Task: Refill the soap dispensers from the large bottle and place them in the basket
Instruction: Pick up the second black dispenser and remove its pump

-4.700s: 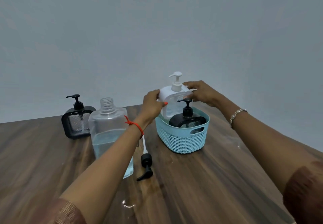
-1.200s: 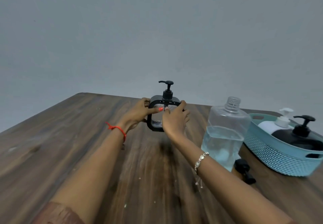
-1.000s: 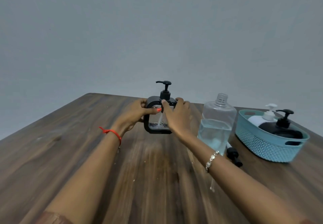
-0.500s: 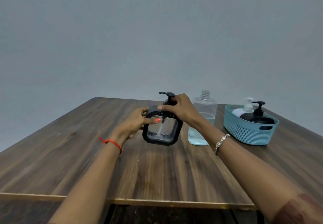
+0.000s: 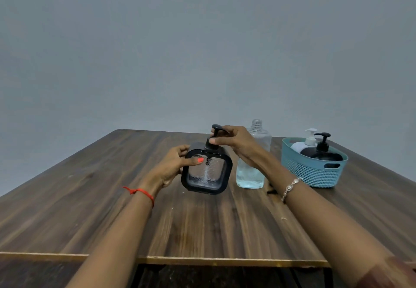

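Note:
A square black-framed clear dispenser (image 5: 206, 170) stands mid-table, nearly empty, with a black pump on top. My left hand (image 5: 174, 164) grips its left side, thumb across the front. My right hand (image 5: 234, 142) pinches the pump's collar from the right. Behind it stands the large clear bottle (image 5: 251, 170), uncapped, with blue liquid in its lower part. To the right, a blue basket (image 5: 313, 170) holds a white dispenser (image 5: 302, 144) and a black dispenser (image 5: 322, 153).
The wooden table (image 5: 112, 197) runs to a pale front edge near me, with a dark gap below. A small black part (image 5: 270, 190) of the bottle's removed pump shows beside my right wrist. A grey wall stands behind.
Both hands left the white dispenser in the basket and took the square black dispenser from the far left. They drew it towards me, and my right hand moved up onto its pump.

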A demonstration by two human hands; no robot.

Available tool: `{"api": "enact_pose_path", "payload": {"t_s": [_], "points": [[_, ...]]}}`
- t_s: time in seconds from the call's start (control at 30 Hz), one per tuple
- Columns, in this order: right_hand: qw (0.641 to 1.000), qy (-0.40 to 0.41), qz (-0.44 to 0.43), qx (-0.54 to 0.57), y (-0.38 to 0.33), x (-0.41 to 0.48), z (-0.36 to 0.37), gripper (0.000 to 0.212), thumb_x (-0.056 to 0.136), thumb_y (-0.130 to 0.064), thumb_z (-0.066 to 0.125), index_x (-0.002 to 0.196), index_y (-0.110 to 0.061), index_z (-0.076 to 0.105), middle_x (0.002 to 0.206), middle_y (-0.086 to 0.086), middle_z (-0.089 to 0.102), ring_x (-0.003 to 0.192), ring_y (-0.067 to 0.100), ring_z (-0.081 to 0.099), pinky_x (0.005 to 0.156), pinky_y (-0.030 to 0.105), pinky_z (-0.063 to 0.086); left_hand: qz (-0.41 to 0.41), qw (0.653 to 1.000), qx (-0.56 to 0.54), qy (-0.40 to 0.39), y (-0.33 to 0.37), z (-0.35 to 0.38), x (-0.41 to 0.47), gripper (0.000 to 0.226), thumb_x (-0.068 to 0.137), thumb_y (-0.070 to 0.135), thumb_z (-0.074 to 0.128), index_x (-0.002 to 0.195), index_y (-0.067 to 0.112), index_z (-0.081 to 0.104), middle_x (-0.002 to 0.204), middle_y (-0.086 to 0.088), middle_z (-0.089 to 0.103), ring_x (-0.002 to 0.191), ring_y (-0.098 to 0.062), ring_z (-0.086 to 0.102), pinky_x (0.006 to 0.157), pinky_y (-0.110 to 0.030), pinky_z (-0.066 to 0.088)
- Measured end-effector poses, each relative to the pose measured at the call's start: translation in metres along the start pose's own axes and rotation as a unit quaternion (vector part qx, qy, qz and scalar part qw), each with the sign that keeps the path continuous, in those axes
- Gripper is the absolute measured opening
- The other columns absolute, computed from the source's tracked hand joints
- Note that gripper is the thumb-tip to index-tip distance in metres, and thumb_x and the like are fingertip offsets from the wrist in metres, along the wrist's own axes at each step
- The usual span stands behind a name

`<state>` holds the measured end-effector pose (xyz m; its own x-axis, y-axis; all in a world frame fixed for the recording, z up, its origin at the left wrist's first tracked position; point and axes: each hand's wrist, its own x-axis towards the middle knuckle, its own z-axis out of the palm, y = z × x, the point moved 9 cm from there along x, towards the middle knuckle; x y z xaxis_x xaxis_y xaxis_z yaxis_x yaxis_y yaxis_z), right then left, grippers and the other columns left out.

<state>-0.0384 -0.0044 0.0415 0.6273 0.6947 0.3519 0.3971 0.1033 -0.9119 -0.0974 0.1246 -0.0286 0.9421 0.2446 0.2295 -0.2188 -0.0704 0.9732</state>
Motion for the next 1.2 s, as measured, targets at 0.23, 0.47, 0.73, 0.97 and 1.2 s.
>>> {"api": "enact_pose_path", "payload": {"t_s": [0.23,0.47,0.73,0.97,1.2], "points": [[0.997,0.055,0.004,-0.057,-0.002,-0.002,-0.006,0.042,0.067,0.01,0.072,0.105,-0.007,0.064,0.079,-0.001,0.067,0.078,0.005,0.064,0.066,0.009,0.048,0.005,0.999,-0.002,0.034,0.0,0.001,-0.001,0.042,0.074,0.002,0.07,0.113,0.004,0.056,0.094,-0.004,0.066,0.082,-0.015,0.063,0.055,-0.021,0.052],[0.991,0.083,0.057,-0.082,0.01,-0.006,-0.004,0.071,0.064,-0.017,0.084,0.122,-0.013,0.042,0.097,0.01,0.066,0.08,0.012,0.064,0.067,0.024,0.049,0.014,0.999,-0.011,0.046,0.004,0.0,-0.002,0.031,0.075,0.001,0.069,0.102,0.011,0.057,0.093,-0.003,0.066,0.081,-0.014,0.064,0.056,-0.023,0.052],[0.994,0.075,0.076,0.004,0.014,-0.004,-0.003,0.047,0.073,0.0,0.07,0.116,-0.006,0.052,0.091,0.007,0.067,0.078,0.013,0.061,0.054,0.014,0.045,0.017,0.998,-0.014,0.066,0.002,-0.001,-0.005,0.028,0.075,0.001,0.07,0.097,0.012,0.057,0.091,-0.003,0.066,0.082,-0.016,0.063,0.066,-0.03,0.05],[0.991,0.088,0.028,-0.092,0.005,-0.003,-0.002,0.022,0.072,-0.02,0.078,0.088,-0.005,0.071,0.072,-0.002,0.068,0.053,-0.006,0.061,0.051,0.006,0.044,0.023,0.997,-0.018,0.068,0.004,0.001,-0.005,0.026,0.076,0.001,0.069,0.095,0.013,0.057,0.089,-0.001,0.066,0.079,-0.013,0.064,0.062,-0.028,0.051],[0.994,0.104,0.012,-0.021,-0.018,-0.005,-0.026,0.02,0.081,-0.018,0.067,0.099,-0.011,0.07,0.082,-0.006,0.064,0.079,0.003,0.052,0.066,0.024,0.038,0.012,0.997,-0.02,0.071,-0.004,-0.004,-0.006,0.027,0.076,0.0,0.068,0.099,0.007,0.057,0.089,-0.003,0.065,0.079,-0.015,0.062,0.064,-0.031,0.052]]}}
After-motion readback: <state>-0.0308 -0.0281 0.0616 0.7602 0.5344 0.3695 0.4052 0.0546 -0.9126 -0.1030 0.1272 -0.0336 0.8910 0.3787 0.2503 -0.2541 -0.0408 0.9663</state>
